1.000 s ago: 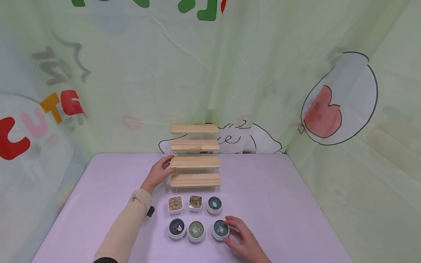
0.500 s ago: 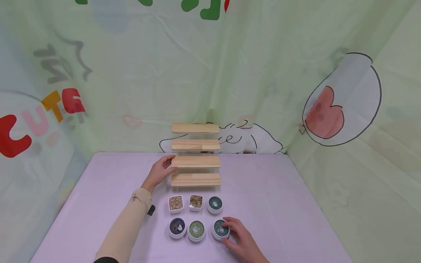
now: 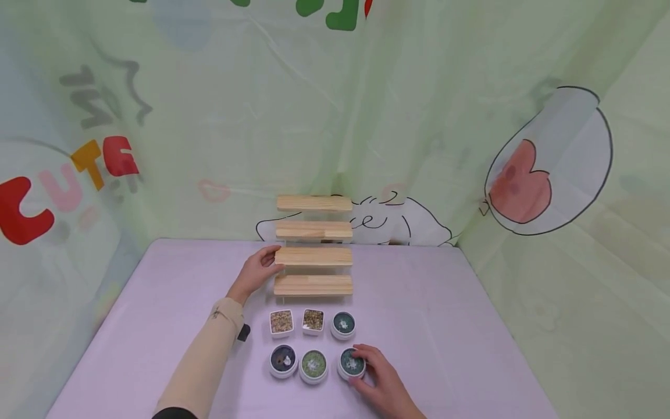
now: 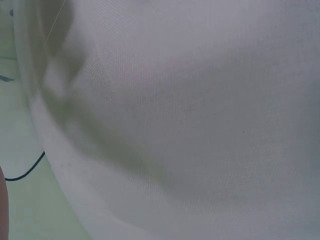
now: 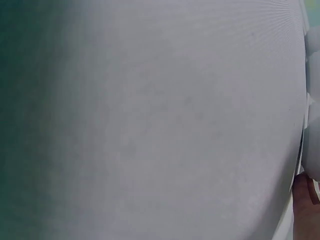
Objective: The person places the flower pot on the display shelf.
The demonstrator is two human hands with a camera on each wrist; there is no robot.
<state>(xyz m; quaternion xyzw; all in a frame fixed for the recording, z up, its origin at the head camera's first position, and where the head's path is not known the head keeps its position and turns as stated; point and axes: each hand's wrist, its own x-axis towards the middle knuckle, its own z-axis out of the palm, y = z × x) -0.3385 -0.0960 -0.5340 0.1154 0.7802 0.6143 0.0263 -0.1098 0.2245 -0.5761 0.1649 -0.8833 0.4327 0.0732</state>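
Note:
A tiered rack with pale wooden planks (image 3: 314, 256) stands near the back of the table. My left hand (image 3: 255, 272) holds the left end of one of its lower planks, thumb at the front edge and fingers at the back. Nearer to me, my right hand (image 3: 384, 381) grips a round white pot with a dark green top (image 3: 351, 363) from its right side, one finger over the rim. In the right wrist view, fingertips (image 5: 302, 192) meet a white rounded side at the right edge. Pale cloth fills most of both wrist views.
Left of the gripped pot stand a round pot with a light green top (image 3: 313, 365) and one with a dark top (image 3: 283, 359). Behind are two square white pots (image 3: 281, 322) with grainy contents and another dark green round pot (image 3: 343, 324). A printed curtain (image 3: 293, 116) hangs behind the table.
My right hand has moved slightly left, and its finger and thumb have closed in on the pot. The left hand stays at the rack. The head view has shifted a little.

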